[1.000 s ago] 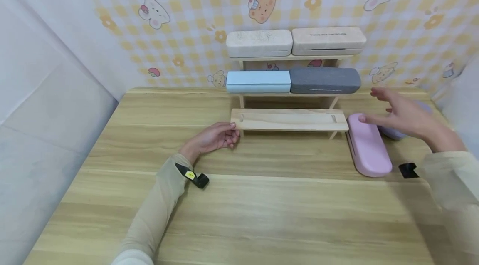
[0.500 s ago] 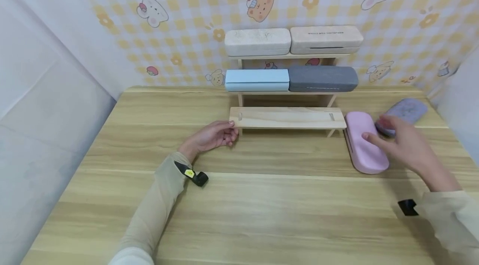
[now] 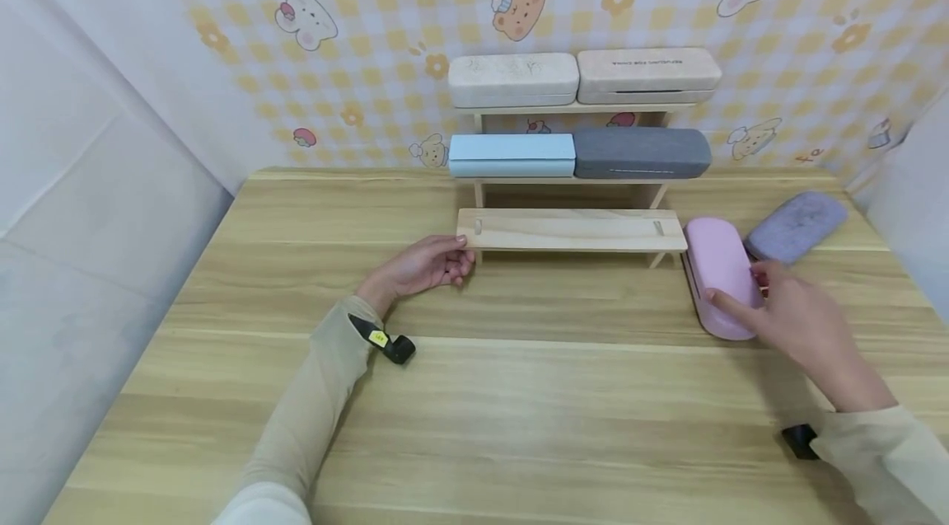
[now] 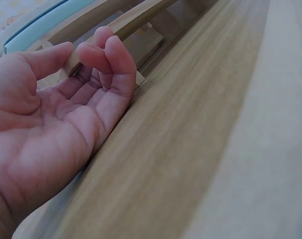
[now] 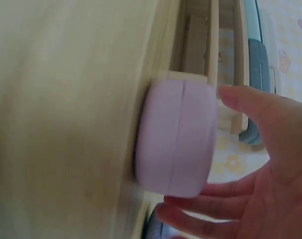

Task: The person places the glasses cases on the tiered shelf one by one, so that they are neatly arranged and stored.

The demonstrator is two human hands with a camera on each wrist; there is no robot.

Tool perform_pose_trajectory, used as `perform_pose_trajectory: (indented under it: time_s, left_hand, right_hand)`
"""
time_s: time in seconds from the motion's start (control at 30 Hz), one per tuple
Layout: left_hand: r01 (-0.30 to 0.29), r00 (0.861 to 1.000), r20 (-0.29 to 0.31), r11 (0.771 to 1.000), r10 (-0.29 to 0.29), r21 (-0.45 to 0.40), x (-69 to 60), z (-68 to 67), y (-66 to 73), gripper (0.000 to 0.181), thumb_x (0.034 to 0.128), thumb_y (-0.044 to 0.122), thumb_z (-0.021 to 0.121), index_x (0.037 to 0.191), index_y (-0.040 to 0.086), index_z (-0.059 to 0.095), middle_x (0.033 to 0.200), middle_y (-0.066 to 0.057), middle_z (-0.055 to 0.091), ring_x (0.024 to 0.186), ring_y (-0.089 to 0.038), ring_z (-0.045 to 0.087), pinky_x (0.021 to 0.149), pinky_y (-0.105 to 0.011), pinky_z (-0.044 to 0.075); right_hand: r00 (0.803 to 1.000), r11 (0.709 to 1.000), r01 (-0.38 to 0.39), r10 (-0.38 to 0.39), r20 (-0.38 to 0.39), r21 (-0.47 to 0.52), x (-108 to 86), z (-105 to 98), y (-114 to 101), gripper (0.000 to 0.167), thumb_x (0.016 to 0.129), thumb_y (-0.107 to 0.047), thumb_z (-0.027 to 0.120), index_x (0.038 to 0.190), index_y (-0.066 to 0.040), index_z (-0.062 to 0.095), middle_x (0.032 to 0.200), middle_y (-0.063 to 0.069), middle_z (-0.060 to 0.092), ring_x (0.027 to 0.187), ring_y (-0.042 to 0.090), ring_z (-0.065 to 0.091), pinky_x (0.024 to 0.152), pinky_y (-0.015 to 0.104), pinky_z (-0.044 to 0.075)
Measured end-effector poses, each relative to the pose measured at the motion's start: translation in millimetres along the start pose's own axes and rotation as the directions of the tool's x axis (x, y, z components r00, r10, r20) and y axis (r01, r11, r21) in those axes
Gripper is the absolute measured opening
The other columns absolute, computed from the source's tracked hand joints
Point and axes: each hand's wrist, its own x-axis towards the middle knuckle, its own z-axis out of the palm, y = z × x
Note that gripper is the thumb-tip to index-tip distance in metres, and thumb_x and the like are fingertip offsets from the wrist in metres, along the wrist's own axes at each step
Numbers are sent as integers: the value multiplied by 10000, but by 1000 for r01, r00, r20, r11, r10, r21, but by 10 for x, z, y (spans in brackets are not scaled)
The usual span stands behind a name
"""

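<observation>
A three-tier wooden display rack stands at the back of the table. My left hand holds the left end of its lowest shelf, thumb on top and fingers curled below; the left wrist view shows this grip from near. At the rack's right end lies a pink glasses case. My right hand is at that case, thumb over its top and fingers at its right side. In the right wrist view the fingers are spread and fairly straight; firm contact cannot be told. A grey-purple glasses case lies behind on the right.
On the middle shelf sit a light blue case and a dark grey case. A whitish case and a beige case fill the top shelf. Behind stands a yellow checked backdrop; a white wall bounds the left.
My right hand has come down and toward me, from above the grey-purple case to the pink case, uncovering the grey-purple one. The left hand keeps its hold on the rack.
</observation>
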Motion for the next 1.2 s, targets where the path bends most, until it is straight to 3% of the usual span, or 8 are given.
perform_pose_trajectory:
  time_s: [0.23, 0.4, 0.57, 0.8, 1.2]
  left_hand:
    - [0, 1000, -4, 1000, 0, -1, 9, 3, 5, 312, 1021, 178, 328, 925, -25, 544, 811, -87, 533, 684, -133, 500, 647, -237, 478]
    - [7, 1000, -15, 1000, -7, -7, 16, -2, 6, 309, 1019, 180, 332, 926, -29, 539, 820, -93, 528, 692, -140, 500, 643, -242, 474]
    - [10, 1000, -17, 1000, -10, -5, 17, 2, 7, 307, 1019, 177, 332, 921, -24, 542, 825, -91, 526, 698, -139, 499, 644, -242, 472]
    - [11, 1000, -17, 1000, -11, -4, 8, 5, 8, 312, 1020, 170, 326, 912, -20, 549, 820, -89, 527, 696, -138, 502, 645, -241, 474]
    - [11, 1000, -12, 1000, -11, 2, 20, -16, -4, 308, 1018, 178, 345, 907, -13, 559, 813, -87, 535, 683, -133, 504, 645, -239, 475]
  right_hand:
    - [1000, 999, -31, 31, -7, 16, -58, 109, -46, 993, 781, -562, 642, 1271, 240, 320, 935, 433, 499, 715, 451, 550, 496, 444, 432]
    - [997, 998, -68, 68, 29, 17, -69, 109, -64, 1038, 757, -594, 649, 1232, 264, 309, 905, 406, 488, 698, 420, 530, 470, 380, 404]
    - [997, 996, -74, 73, 6, 41, -70, 122, -56, 962, 743, -568, 679, 1168, 240, 376, 859, 361, 520, 669, 380, 537, 455, 347, 394]
    - [997, 996, -76, 75, 9, 55, -80, 121, 14, 900, 766, -500, 676, 1166, 252, 387, 907, 397, 527, 710, 423, 557, 513, 428, 447]
    - [996, 994, -89, 90, -9, 57, -185, 11, 131, 840, 788, -479, 666, 1187, 212, 401, 970, 406, 524, 761, 443, 557, 548, 459, 441]
